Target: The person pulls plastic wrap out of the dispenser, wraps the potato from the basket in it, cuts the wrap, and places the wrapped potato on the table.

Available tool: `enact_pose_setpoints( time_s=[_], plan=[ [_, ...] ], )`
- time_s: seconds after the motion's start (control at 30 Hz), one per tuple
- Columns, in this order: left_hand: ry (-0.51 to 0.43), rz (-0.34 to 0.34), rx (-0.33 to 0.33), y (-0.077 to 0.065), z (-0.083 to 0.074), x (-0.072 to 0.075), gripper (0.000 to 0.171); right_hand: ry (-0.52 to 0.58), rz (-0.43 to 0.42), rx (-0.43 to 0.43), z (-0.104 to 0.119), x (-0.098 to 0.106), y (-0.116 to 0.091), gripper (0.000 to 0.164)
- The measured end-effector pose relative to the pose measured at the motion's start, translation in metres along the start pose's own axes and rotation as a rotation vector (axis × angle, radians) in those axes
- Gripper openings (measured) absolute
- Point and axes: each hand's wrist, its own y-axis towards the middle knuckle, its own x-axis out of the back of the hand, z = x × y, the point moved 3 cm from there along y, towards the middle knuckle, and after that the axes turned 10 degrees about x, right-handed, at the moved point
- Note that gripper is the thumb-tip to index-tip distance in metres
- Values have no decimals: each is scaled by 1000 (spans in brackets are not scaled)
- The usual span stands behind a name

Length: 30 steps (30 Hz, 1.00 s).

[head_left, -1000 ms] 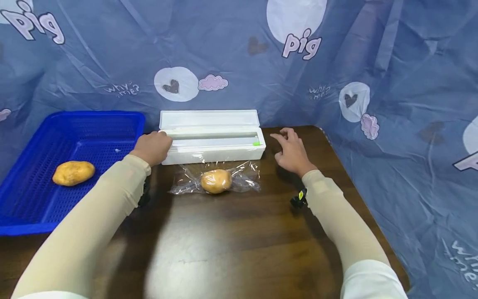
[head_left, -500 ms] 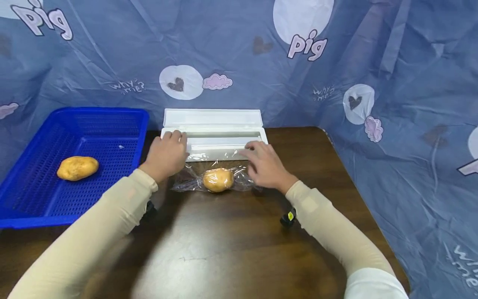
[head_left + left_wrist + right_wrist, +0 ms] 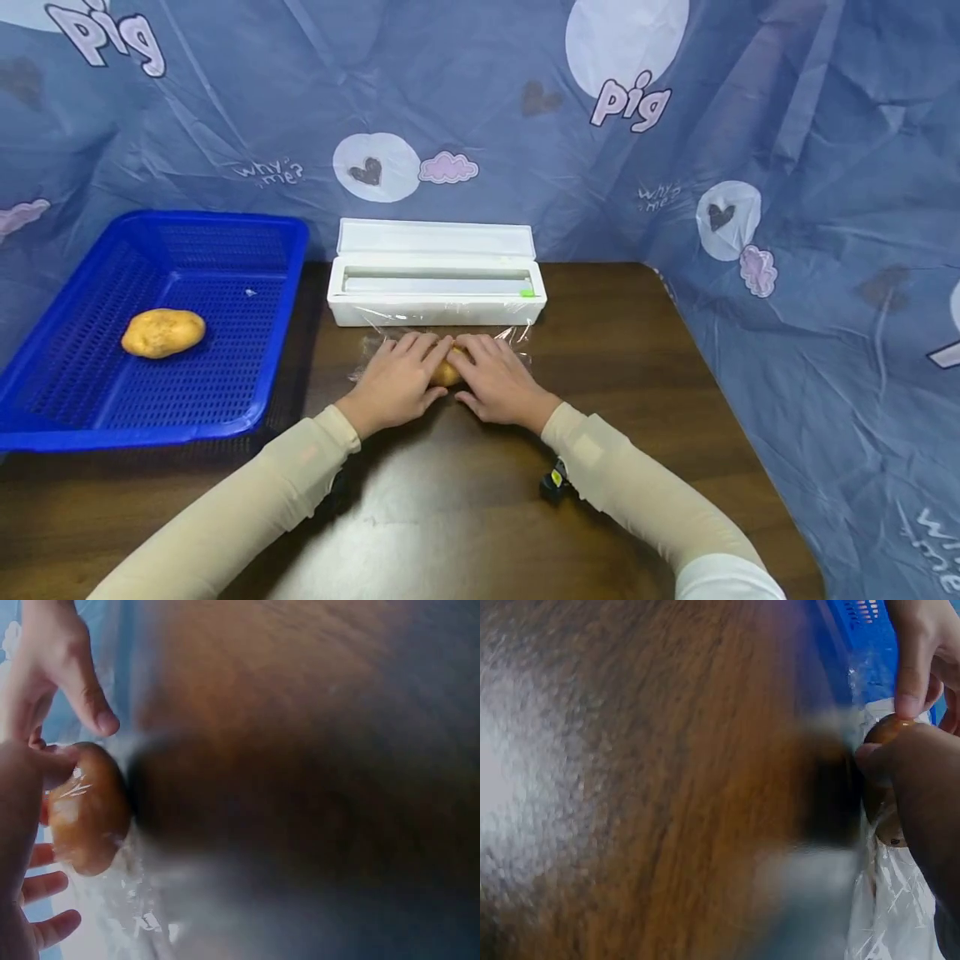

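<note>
Laying the left hand [image 3: 397, 379] and right hand [image 3: 501, 381] over a film-covered potato [image 3: 447, 373] on the brown table [image 3: 465, 517].
Touching the potato from both sides, with fingers extended and relaxed across the top and thumbs toward the near side; seen only in part from the head view, between the hands and just in front of an open white box [image 3: 480, 314]; covered by crinkled clear film [image 3: 142, 922], running down from the box front; at the back of the box, a raised lid [image 3: 435, 239]; well to the left, a blue basket [image 3: 225, 367] with a second potato [image 3: 163, 332] lying inside; behind, a printed blue cloth [image 3: 487, 92].
</note>
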Motion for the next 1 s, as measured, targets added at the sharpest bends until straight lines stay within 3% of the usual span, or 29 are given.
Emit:
enact_pose_setpoints(
  time_s=[0.2, 0.47, 1.0],
  plan=[
    [-6, -8, -15, 3, -4, -8, 82, -1, -40, -24, -5, -6, -2, 65],
    [-22, -9, 38, 9, -1, -14, 81, 94, -70, -53, -11, -2, 3, 61],
    [-48, 45, 38, 13, -3, -4, 77, 198, -25, -78, -14, 6, 4, 56]
  ],
)
